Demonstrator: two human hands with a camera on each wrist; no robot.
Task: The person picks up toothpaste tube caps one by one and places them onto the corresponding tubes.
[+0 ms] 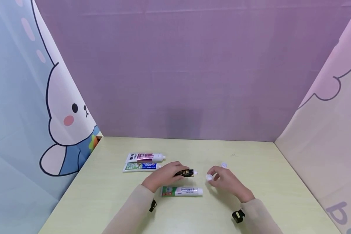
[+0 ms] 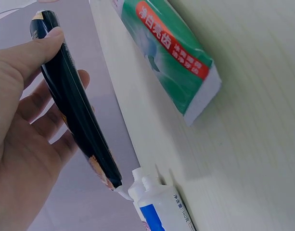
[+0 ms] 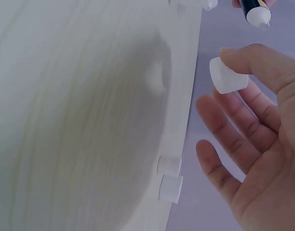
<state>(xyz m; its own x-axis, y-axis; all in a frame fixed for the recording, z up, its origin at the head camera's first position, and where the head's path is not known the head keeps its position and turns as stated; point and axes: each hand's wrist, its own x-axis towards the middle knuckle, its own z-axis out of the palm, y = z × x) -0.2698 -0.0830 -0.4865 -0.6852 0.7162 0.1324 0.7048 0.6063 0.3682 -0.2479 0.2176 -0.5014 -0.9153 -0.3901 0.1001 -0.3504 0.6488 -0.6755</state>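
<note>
My left hand (image 1: pixel 163 175) grips a black toothpaste tube (image 1: pixel 187 173) between thumb and fingers, its bare white nozzle facing right. In the left wrist view the black tube (image 2: pixel 72 96) is held raised and tilted. Across from it, my right hand (image 1: pixel 228 182) pinches a white cap (image 3: pixel 227 77) between thumb and fingers, a short gap away from the nozzle (image 3: pixel 259 18). Closer to me lies a green and white toothpaste tube (image 1: pixel 182 191), just below the black one in the head view.
Two more toothpaste tubes lie side by side at the left: a white and maroon one (image 1: pixel 144 157) and a green and blue one (image 1: pixel 141 167), both with bare nozzles. Beyond my right hand, white caps (image 3: pixel 171 188) stand on the table (image 1: pixel 280 195). A purple curtain (image 1: pixel 175 71) hangs behind.
</note>
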